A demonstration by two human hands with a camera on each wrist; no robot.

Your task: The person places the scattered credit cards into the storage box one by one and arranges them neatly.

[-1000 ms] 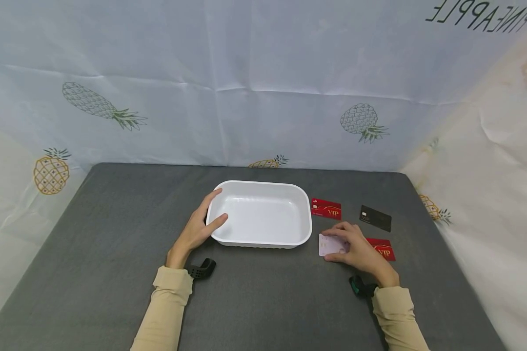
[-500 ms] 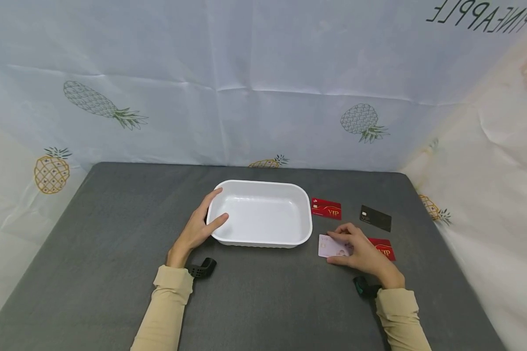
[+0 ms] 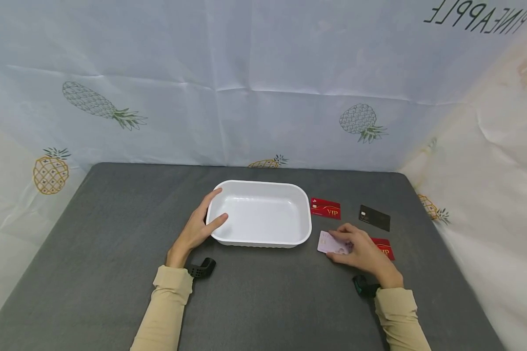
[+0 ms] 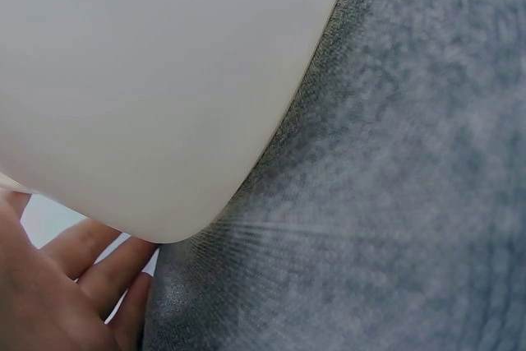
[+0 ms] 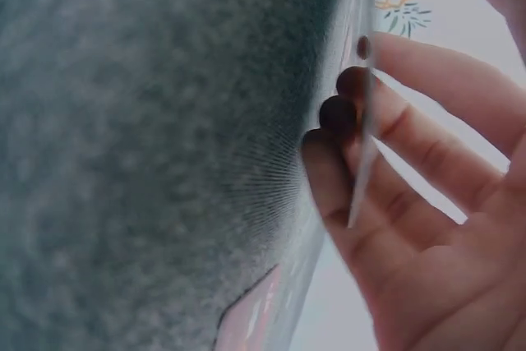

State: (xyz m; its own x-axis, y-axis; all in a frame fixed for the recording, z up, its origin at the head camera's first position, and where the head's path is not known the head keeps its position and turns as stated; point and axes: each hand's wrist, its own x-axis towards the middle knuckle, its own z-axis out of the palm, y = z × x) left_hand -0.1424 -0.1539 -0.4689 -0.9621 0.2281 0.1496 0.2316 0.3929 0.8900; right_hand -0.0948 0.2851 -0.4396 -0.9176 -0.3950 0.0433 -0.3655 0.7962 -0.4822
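A white plastic tray (image 3: pixel 263 214) stands mid-table. My left hand (image 3: pixel 196 229) grips its left end, thumb over the rim on the inside and fingers along the outside. In the left wrist view the smooth tray wall (image 4: pixel 164 104) covers part of the fingers (image 4: pixel 86 252). Right of the tray, my right hand (image 3: pixel 364 251) pinches a pale pink card (image 3: pixel 327 243) between thumb and fingers. The right wrist view has that card (image 5: pixel 367 121) nearly edge-on, held off the table, with fingertips (image 5: pixel 337 113) behind it.
A red VIP card (image 3: pixel 326 208) lies beside the tray's right end. Farther right is a black card (image 3: pixel 374 218). Another red VIP card (image 3: pixel 384 247) is partly hidden behind my right hand. A pineapple-printed cloth (image 3: pixel 228 87) hangs behind the grey table (image 3: pixel 263 302).
My right hand first slid back right along the pink card, then took hold of it; the card's far edge has tilted and shifted slightly up. My left hand and the tray have stayed put.
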